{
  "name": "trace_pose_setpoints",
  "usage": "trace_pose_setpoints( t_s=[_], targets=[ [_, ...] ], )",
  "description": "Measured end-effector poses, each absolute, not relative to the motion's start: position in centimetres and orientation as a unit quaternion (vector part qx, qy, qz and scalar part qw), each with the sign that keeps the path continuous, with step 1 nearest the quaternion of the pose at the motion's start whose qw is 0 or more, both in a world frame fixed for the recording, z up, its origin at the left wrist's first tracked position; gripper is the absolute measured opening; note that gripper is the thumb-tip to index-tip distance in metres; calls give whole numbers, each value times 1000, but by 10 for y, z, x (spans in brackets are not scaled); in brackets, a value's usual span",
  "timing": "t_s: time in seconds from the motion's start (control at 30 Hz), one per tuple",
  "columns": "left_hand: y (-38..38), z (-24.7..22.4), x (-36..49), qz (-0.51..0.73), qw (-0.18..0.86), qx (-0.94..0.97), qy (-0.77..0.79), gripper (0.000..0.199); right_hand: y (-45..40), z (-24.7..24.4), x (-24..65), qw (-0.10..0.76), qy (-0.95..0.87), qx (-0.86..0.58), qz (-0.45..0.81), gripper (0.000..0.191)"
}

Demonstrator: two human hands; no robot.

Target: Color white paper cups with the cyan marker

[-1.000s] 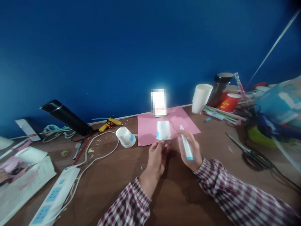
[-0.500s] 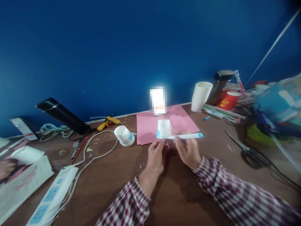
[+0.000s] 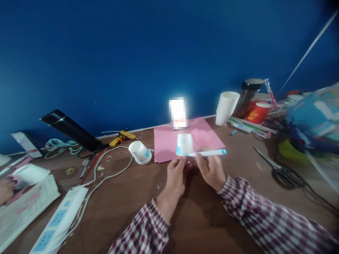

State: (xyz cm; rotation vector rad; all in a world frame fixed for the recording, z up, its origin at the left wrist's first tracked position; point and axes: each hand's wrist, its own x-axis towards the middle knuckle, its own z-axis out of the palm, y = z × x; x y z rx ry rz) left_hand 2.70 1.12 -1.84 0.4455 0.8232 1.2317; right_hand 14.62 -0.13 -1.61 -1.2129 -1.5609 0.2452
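A white paper cup (image 3: 184, 143) with pale blue print is upside down, its wide rim toward me, in front of pink paper (image 3: 165, 141). The fingers of my left hand (image 3: 176, 174) are closed on that rim. My right hand (image 3: 212, 171) grips a white marker (image 3: 209, 153) with a light blue end. The marker lies nearly level, its tip at the cup's lower edge. Some fingertips of both hands are hidden. Left of the paper, a second paper cup (image 3: 140, 153) rests tilted with its mouth facing up and left.
On the left are a power strip (image 3: 59, 217), white cable, a yellow glue gun (image 3: 122, 138) and a black cylinder (image 3: 71, 128). Black-handled scissors (image 3: 286, 176), stacked white cups (image 3: 226, 109) and a red cup (image 3: 258, 113) stand right. Another person's hand (image 3: 6, 190) is at far left.
The marker's blue end has shifted very slightly left. My left hand and the cup stay almost still. At far left, the other person's hand has moved a little.
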Motion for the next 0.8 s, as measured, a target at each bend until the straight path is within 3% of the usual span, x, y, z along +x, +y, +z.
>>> trace_pose_setpoints(
  t_s=[0.8],
  targets=[
    [8,-17,28,545,719,212,375,22,2,-15,148,549,-641,-530,74,9]
  ],
)
